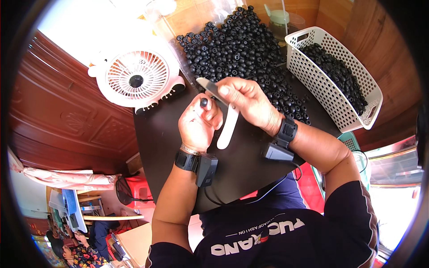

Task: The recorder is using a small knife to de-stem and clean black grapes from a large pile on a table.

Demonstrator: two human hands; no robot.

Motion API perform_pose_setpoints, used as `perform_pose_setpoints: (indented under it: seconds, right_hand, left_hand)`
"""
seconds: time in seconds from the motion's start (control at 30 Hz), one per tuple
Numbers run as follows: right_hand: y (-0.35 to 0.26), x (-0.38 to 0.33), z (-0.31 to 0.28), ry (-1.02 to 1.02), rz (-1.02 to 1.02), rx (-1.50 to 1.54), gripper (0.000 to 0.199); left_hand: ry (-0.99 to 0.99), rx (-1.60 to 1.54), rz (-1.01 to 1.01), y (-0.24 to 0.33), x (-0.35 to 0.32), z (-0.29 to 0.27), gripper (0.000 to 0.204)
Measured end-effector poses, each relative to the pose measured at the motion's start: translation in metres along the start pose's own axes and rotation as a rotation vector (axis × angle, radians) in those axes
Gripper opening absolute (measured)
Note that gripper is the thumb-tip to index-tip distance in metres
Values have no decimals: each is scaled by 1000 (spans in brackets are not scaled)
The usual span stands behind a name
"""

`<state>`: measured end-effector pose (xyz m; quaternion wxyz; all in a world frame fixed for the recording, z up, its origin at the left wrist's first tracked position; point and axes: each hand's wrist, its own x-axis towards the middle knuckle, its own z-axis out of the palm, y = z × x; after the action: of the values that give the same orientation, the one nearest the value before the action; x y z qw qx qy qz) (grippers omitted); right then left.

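Your left hand (196, 123) is curled nearly closed, w/ a small black rubber piece (204, 102) pinched at the fingertips, thumb side; it sits right on top of the fist, just left of the blade. The piece is tiny, rounded, glossy black, same kind as the heap behind. Your right hand (248, 102) is closed round a knife (225, 118) w/ a long white handle. The fingers wrap it near the blade; the handle hangs down below them toward you, and the grey blade tip pokes up-left past the fingertips, almost touching the piece. Beyond both sets of fingers lies the pile of black rubber pieces (237, 44) on the black table (165, 134). Far left of your fingers stands a white fan (136, 76). Right of the right fingers, well apart, is a white perforated basket (333, 76), rectangular, partly filled w/ more black pieces. No labels legible on any of these.
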<state>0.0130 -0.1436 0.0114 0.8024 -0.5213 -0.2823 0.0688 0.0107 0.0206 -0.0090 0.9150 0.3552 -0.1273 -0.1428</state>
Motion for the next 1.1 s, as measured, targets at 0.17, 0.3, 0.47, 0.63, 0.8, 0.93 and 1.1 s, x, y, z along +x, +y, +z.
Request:
perform_pose_setpoints:
  seconds: [0.17, 0.3, 0.47, 0.63, 0.8, 0.93, 1.1]
  right_hand:
    - [-1, 2, -4, -67, 185, 192, 35]
    - [4, 1, -1, -5, 142, 144, 34]
    - [7, 1, 0, 27, 125, 66, 29]
    - [5, 1, -1, 10, 152, 94, 30]
    - [4, 1, -1, 18, 166, 86, 30]
    - [5, 0, -1, 26, 180, 94, 30]
    - [6, 1, -1, 17, 181, 107, 31]
  left_hand:
    - [-97, 61, -34, -3, -2, 6, 27]
    - [2, 8, -68, -4, -5, 14, 25]
    - [81, 6, -67, -7, -6, 16, 21]
    - [20, -46, -77, -7, -7, 18, 20]
    - [47, -2, -90, -8, -7, 14, 23]
    - [67, 13, -79, -9, -8, 15, 24]
    - [51, 26, -89, -10, -8, 14, 25]
